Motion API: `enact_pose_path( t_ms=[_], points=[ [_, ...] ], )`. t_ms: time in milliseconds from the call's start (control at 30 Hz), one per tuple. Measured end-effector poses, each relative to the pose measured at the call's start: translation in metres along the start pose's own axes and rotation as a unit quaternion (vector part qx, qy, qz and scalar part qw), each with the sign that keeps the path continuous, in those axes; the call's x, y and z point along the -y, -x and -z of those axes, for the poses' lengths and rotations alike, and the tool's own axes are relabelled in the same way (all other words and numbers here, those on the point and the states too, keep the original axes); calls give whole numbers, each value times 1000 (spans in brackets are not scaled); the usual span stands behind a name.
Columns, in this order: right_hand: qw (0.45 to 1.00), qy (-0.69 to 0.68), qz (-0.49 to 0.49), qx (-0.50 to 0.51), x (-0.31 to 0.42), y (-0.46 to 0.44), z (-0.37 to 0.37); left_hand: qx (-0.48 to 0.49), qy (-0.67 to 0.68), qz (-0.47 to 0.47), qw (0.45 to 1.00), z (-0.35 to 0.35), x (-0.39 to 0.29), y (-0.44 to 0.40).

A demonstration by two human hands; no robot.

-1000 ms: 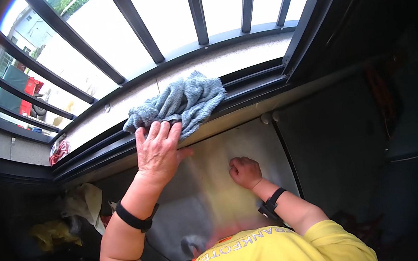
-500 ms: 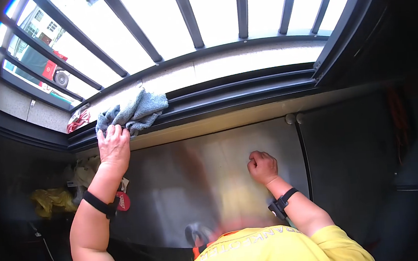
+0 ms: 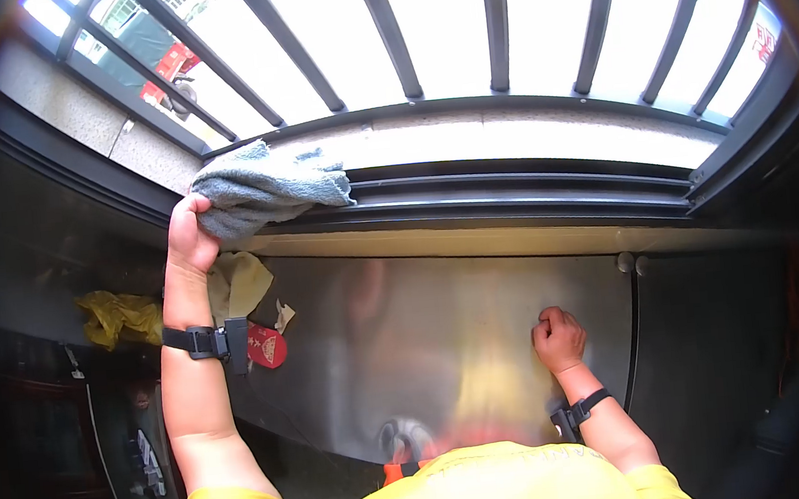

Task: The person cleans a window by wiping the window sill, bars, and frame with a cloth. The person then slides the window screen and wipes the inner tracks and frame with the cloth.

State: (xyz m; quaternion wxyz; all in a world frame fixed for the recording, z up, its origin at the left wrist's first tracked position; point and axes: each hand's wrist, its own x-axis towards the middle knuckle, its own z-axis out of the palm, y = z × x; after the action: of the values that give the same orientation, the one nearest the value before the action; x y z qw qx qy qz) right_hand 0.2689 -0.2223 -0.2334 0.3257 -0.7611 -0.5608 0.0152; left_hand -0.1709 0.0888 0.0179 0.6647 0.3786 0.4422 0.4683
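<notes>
1. Your left hand (image 3: 191,234) and the blue-grey cloth (image 3: 266,195) have shifted left, into the window track (image 3: 508,186)'s corner.
2. Left fingers: mostly hidden, grip unclear. Your right hand (image 3: 559,338) is fisted over the worktop (image 3: 406,325).
3. Leftward stretch apparently reached; whether any remains, you can't tell.

Shirt (image 3: 496,488): yellow, short-sleeved, 6 o'clock
Lettering (image 3: 503,456): faint
Left strap (image 3: 200,342): black, dark box (image 3: 238,346), 8 o'clock
Right strap (image 3: 591,405): black, 4–5 o'clock

Dark window bars (image 3: 496,32) against glaring daylight, pale ledge (image 3: 503,134), shiny metal surface (image 3: 425,319) below.
</notes>
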Motion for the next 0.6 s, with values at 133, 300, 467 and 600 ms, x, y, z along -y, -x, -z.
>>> enact_pose_path(
  t_ms=[133, 300, 467, 600],
  points=[
    [1000, -7, 3, 3, 0, 0, -1, 14, 83, -31, 996, -6, -24, 14],
    [1000, -15, -11, 17, 0, 2, -1, -84, 44, -166, 982, 0, -54, 27],
    [1000, -7, 2, -5, 0, 0, -3, -145, -126, -247, 950, -11, -39, 34],
    [1000, 6, 4, -5, -1, 0, -3, -172, -615, -216, 739, -39, 39, 28]
  ],
)
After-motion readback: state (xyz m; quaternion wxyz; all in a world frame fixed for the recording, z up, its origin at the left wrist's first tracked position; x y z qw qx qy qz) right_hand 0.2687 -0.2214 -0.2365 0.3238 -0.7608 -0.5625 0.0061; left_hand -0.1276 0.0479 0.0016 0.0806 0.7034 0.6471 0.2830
